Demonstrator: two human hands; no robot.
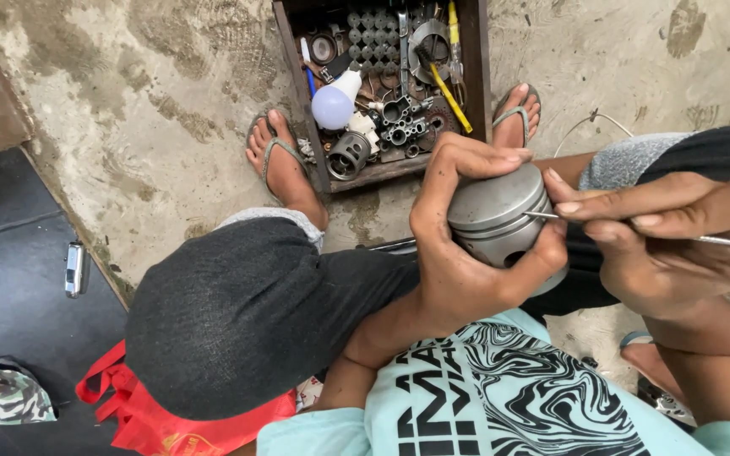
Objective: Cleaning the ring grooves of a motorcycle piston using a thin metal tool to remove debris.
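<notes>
One metal piston [493, 221] sits right of the middle, gripped tight by the left hand [458, 253], flat top facing up-left. The right hand [661, 241] pinches one thin rod [720, 241] (lying sideways) against its groove. One toolbox [475, 51] sits at the top.

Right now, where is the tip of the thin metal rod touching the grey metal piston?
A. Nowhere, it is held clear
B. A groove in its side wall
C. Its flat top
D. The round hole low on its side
B: the thin metal rod in the right hand meets a groove in the side wall of the grey metal piston, which the left hand grips.
</notes>
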